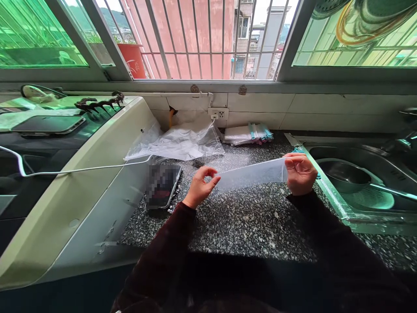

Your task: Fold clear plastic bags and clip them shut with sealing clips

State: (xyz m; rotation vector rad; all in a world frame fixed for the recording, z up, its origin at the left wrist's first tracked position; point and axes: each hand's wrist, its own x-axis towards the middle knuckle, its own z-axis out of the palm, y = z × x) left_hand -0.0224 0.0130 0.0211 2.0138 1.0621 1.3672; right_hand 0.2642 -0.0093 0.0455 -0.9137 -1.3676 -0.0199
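A long, clear plastic bag (252, 174) is stretched between my two hands above the speckled counter. Its left end is pinched between the thumb and fingertips of my left hand (201, 186). Curled fingers of my right hand (300, 173) grip the other end, which sits slightly higher. Small teal bits (299, 150) show beside the right hand; whether they belong to the bag I cannot tell. Behind the hands lies a stack of folded clear bags (247, 134) with teal strips. To its left is a large crumpled plastic sheet or bag (185, 141).
A phone (163, 187) lies left of my left hand, on the granite counter (241, 226). A white cable (97, 168) crosses from the pale appliance (107, 152). On the right, a sink (345, 215) holds a dark pan (342, 174). A wall socket (219, 114) is behind.
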